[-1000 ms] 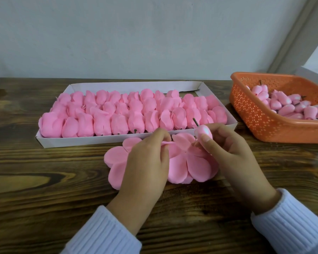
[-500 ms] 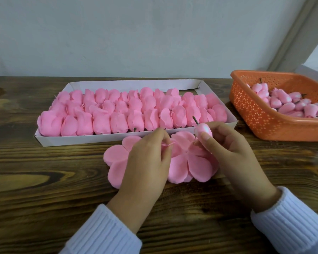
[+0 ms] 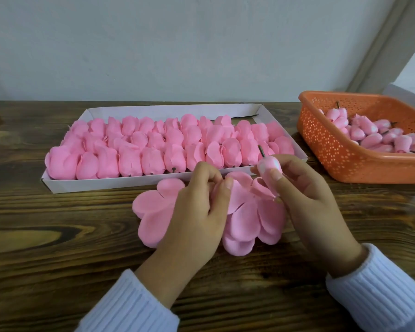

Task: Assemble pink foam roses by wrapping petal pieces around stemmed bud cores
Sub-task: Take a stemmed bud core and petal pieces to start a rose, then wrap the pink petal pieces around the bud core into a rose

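Grip state: left grip (image 3: 197, 212) pinches the top petal piece (image 3: 240, 197) by its edge; it is thin, probably floppy, and lies beneath the grip on the bench (image 3: 58, 236). Just beside it, right grip (image 3: 309, 202) pinches the bud core (image 3: 270, 165), likely light and crushable; hold gently.

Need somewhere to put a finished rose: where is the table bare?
Bare wood: left of the petal pile, before the white tray; also right of the right hand, before the orange basket. Crowded: tray, basket, petals under the left hand.
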A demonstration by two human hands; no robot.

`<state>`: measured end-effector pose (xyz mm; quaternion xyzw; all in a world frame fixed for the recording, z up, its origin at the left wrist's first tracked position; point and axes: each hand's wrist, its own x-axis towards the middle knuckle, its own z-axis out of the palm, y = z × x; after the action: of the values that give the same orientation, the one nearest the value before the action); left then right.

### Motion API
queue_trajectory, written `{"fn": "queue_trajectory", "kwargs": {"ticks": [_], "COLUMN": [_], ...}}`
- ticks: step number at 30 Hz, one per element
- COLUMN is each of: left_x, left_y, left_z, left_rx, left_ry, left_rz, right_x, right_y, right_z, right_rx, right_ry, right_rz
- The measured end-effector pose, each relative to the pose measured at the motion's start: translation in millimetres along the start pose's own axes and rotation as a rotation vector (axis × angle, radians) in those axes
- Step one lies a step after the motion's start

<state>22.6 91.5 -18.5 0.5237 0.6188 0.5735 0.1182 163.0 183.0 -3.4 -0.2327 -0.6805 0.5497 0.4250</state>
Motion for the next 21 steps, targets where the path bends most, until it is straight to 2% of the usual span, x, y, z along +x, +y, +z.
{"fn": "queue_trajectory", "kwargs": {"ticks": [3,6,8,10,14,16,19,21], "left_x": [0,2,5,7,7,7,7,7], "left_y": [0,6,9,13,16,16,15,16], "left_z": [3,3,0,-3,-5,-4,-3,-3], "left_rx": [-0.209,-0.739,-1.001,-1.139,-1.134,-1.104,-1.082,-1.059], "left_ry": [0.003,-0.001,-0.031,-0.066,-0.010,0.029,0.078,0.076], "left_rz": [-0.272,-0.554,-0.597,-0.599,-0.597,-0.572,-0.565,-0.587], "right_x": [-1,0,0,0,-3,-5,-8,-10], "right_y": [-1,-2,-3,-3,0,-2,-4,-5], "right_z": [0,0,1,1,-2,-2,2,4], "right_rx": [0.012,0.027,0.038,0.022,-0.395,-0.473,-0.594,-0.585], "right_ry": [-0.036,-0.041,-0.042,-0.039,0.126,0.164,0.129,0.133], "right_rz": [-0.012,-0.034,-0.058,-0.069,-0.236,-0.271,-0.335,-0.340]}}
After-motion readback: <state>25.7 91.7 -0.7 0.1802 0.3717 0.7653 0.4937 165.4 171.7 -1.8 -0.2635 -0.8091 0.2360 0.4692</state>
